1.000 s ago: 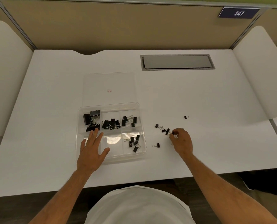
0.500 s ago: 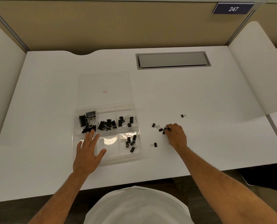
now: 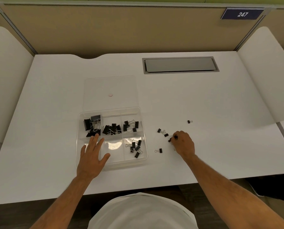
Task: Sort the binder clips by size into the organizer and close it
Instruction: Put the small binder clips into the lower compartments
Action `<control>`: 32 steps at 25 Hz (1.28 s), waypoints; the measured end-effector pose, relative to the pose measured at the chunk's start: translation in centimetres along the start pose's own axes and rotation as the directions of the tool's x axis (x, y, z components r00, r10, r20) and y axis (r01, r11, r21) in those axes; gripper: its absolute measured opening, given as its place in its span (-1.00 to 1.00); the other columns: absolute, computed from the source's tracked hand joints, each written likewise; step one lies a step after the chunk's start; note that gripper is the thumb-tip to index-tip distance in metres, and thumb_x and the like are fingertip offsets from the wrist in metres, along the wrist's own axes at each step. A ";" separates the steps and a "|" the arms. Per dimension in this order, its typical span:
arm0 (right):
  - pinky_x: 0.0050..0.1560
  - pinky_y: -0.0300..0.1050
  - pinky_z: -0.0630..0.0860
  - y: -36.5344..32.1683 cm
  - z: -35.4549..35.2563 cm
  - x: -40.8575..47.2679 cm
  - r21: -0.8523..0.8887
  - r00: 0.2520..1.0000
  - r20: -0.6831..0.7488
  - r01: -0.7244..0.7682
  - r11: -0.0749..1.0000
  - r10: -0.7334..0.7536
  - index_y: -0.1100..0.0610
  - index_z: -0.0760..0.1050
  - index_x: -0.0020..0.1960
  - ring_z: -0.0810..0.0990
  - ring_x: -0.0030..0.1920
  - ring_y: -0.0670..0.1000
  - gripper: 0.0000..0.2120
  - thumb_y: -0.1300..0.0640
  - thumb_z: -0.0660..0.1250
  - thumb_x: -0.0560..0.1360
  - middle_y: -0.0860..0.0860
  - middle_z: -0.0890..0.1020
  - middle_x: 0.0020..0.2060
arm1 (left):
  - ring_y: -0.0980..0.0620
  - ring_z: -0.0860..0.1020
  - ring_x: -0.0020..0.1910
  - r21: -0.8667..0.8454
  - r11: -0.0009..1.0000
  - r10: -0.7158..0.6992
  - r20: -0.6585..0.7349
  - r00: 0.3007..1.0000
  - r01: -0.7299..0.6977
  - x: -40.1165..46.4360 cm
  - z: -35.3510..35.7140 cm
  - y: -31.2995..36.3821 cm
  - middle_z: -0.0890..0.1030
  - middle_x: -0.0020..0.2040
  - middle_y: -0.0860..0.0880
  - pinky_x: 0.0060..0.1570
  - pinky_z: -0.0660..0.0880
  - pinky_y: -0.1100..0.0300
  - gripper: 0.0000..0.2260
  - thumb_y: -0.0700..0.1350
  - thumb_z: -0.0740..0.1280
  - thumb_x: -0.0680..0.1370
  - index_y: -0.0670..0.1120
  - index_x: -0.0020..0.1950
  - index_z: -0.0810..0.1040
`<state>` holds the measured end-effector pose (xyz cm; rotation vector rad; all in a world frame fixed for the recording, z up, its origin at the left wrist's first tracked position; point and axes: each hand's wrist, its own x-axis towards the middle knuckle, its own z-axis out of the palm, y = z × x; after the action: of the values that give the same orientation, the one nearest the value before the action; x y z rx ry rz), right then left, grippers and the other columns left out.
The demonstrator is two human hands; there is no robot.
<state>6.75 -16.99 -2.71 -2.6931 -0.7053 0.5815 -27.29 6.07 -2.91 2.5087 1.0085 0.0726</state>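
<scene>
Fingers of the right hand [image 3: 184, 143] pinch a small binder clip [image 3: 170, 139] off the table [image 3: 220, 146], likely bound for the organizer [image 3: 145, 156], which the flat, open left hand [image 3: 92, 154] steadies.

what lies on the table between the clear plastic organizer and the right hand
In the head view, three small black binder clips on bare white table.

White desk [image 3: 204, 100] — organizer [image 3: 144, 156], loose clips [image 3: 159, 150]
</scene>
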 end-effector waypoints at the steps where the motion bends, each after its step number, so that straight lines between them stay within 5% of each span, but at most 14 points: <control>1: -0.14 -0.03 0.53 0.1 0.0 -0.2 -0.001 1.000 0.006 0.019 1.000 -0.019 0.03 0.57 -0.01 0.52 -0.01 0.03 -0.83 0.09 0.21 0.52 -0.06 0.56 -0.09 | 0.06 -0.05 0.57 -0.004 1.000 -0.002 0.003 1.000 0.002 0.0 0.0 0.0 0.00 0.60 0.06 0.50 0.03 -0.18 -0.34 0.32 0.06 0.53 0.05 0.57 0.14; 5: -0.10 -0.04 0.49 0.3 0.1 -0.9 -0.056 0.994 0.023 0.111 0.992 -0.110 0.04 0.53 0.21 0.49 0.09 0.04 -0.77 0.09 0.22 0.59 0.00 0.55 0.03 | 0.07 -0.05 0.57 0.003 1.000 -0.004 0.008 1.000 0.004 0.0 0.0 0.0 -0.01 0.60 0.07 0.50 0.02 -0.16 -0.34 0.32 0.06 0.53 0.04 0.57 0.14; 9: -0.14 -0.08 0.45 0.3 0.6 -1.0 -0.075 0.988 0.054 0.151 0.986 -0.147 0.06 0.56 0.14 0.48 0.05 0.02 -0.82 0.08 0.26 0.58 -0.04 0.54 -0.02 | 0.05 -0.04 0.57 0.007 1.000 -0.011 0.003 1.000 0.011 0.0 0.0 0.0 0.00 0.60 0.06 0.50 0.02 -0.16 -0.33 0.33 0.04 0.53 0.04 0.57 0.15; 16: -0.05 -0.28 0.34 1.1 0.4 -1.7 0.382 0.999 -0.049 0.028 0.924 -0.010 -0.06 0.51 0.25 0.45 0.06 -0.10 -0.71 0.12 0.34 0.54 -0.09 0.57 0.00 | 0.03 -0.02 0.57 -0.031 0.999 -0.018 -0.055 0.998 0.016 0.2 -0.1 0.8 0.10 0.59 0.01 0.48 0.03 -0.23 -0.37 0.22 0.18 0.53 0.01 0.55 0.21; 21: 0.01 -0.33 0.41 2.6 0.5 -4.1 0.371 0.998 -0.063 0.047 0.927 -0.025 -0.03 0.53 0.19 0.48 0.01 -0.12 -0.75 0.11 0.38 0.53 -0.06 0.57 0.00 | 0.01 0.12 0.54 -0.086 0.970 0.217 -0.103 0.971 -0.226 1.3 -0.5 9.2 0.33 0.49 0.03 0.48 0.07 -0.17 -0.52 0.08 0.31 0.55 0.02 0.45 0.37; 26: -0.01 -0.42 0.34 3.2 0.1 -6.5 0.383 0.997 -0.075 0.048 0.922 -0.021 -0.01 0.55 0.19 0.50 -0.01 -0.13 -0.76 0.10 0.40 0.52 -0.06 0.58 0.00 | 0.03 0.35 0.41 -0.074 0.900 0.431 0.001 0.903 -0.429 4.7 3.2 17.3 0.57 0.23 0.07 0.45 0.05 -0.08 -0.69 -0.03 0.37 0.54 0.02 0.28 0.53; 32: 0.05 -0.36 0.34 4.3 -1.4 -7.4 0.382 0.998 -0.061 0.019 0.924 0.005 -0.02 0.54 0.20 0.49 -0.01 -0.15 -0.74 0.11 0.39 0.52 -0.10 0.59 0.01 | -0.01 0.43 0.18 0.127 0.898 0.391 0.211 0.896 -0.421 8.9 6.4 22.7 0.58 0.13 0.04 0.20 0.13 0.01 -0.78 -0.04 0.23 0.59 -0.01 0.19 0.56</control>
<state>3.20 -24.66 -0.88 -2.3329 -0.5212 0.5662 -4.77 -4.89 -0.35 2.7851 0.4177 -0.1195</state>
